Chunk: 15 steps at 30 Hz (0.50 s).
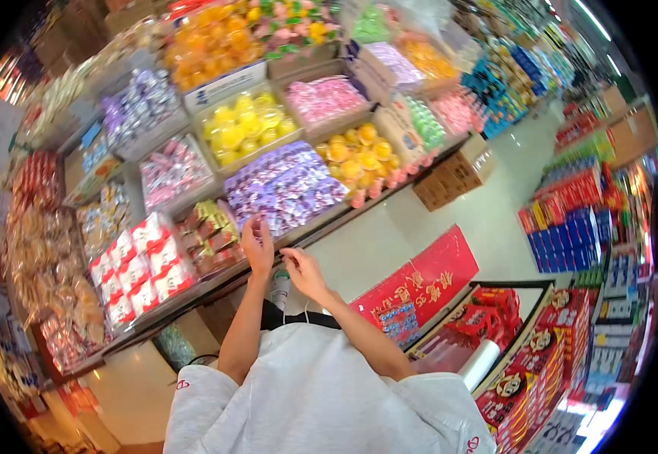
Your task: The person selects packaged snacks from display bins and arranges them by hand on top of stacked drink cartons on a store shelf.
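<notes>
My left hand [258, 240] is raised at the front edge of the display, nearest to the purple-and-white sachets [283, 185] in their box. Its fingers point up and slightly apart, with nothing visible in them. My right hand [304, 271] is to the right and a little lower, over the aisle side of the edge. Its fingers bend loosely toward the left hand, and I make out nothing between them. Below and between the hands shows a pale bottle-like object [280, 286], partly hidden. Red-and-gold packets [209, 233] lie just left of my left hand.
Boxes around hold yellow jelly cups [244, 127], orange cups [360, 151], pink sweets [325, 100] and red-and-white packs [143, 265]. A cardboard carton [454, 175] stands on the floor. To the right are a red sign board [427, 276] and a stand with red packages [488, 318].
</notes>
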Motion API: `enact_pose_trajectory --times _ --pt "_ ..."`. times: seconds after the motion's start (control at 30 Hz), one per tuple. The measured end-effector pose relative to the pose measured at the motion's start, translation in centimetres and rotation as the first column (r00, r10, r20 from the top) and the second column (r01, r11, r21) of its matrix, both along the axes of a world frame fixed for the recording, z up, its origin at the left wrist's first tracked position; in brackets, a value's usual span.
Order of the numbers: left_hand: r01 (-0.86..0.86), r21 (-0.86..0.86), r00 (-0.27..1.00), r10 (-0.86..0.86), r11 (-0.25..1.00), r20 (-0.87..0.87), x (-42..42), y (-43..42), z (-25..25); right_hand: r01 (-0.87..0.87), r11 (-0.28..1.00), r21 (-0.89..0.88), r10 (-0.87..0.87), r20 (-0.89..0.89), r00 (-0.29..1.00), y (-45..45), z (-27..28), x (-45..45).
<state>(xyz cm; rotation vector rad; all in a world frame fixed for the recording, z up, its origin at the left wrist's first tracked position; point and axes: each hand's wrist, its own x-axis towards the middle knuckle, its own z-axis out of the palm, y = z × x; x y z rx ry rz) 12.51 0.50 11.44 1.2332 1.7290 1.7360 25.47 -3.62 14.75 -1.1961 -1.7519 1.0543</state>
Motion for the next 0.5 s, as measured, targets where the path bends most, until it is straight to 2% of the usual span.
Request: enact_pose_trajectory --times 0.03,0.07,0.17,0.2,0.23,0.27,0.3,0.37,0.4,0.5 --pt "-0.069 -0.003 0.998 0.069 0.998 0.005 -1.7 0.1 -0.3 -0.034 0.999 0.008 0.035 -0.044 0.998 0.9 0.0 -1.9" --pt "-0.084 -0.085 0.996 0.083 0.993 -0.014 -3.6 0.1 -1.1 -0.080 0.994 0.077 0.080 0.008 0.997 1.9 -1.2 -3.6" --pt "-0.237 -0.085 0.970 0.241 0.968 0.034 -7.3 0.9 -4.1 -0.191 0.974 0.124 0.188 0.036 0.982 4.8 -2.7 -8.9" --pt "-0.222 -0.160 0.962 0.243 0.962 0.127 -8.5 0.9 -6.0 -0.205 0.972 0.112 0.202 0.037 0.979 5.3 -2.7 -10.3" --pt "-0.231 -0.168 0.959 0.253 0.958 0.128 -9.6 1.0 -7.9 -0.227 0.973 -0.041 0.228 0.038 0.973 5.8 -2.5 -11.6" --pt "-0.197 -0.296 0.946 0.261 0.935 0.195 -10.7 1.0 -9.6 -0.243 0.951 -0.194 0.254 0.036 0.967 6.1 -2.4 -12.7" --pt "-0.151 -0.415 0.925 0.276 0.897 0.260 -11.7 0.9 -11.4 -0.251 0.947 -0.203 0.263 0.037 0.964 6.3 -3.2 -13.8" --pt "-0.128 -0.462 0.932 0.265 0.878 0.246 -13.1 0.5 -13.8 -0.198 0.969 -0.146 0.227 0.227 0.947 6.8 -5.0 -15.4" --pt "-0.137 -0.487 0.939 0.270 0.862 0.213 -13.6 0.4 -14.2 -0.231 0.942 -0.245 0.287 0.222 0.932 7.5 -5.5 -15.9" --pt "-0.169 -0.516 0.943 0.291 0.840 0.164 -14.5 0.7 -14.5 -0.239 0.956 -0.170 0.275 0.240 0.931 8.6 -8.1 -17.3"
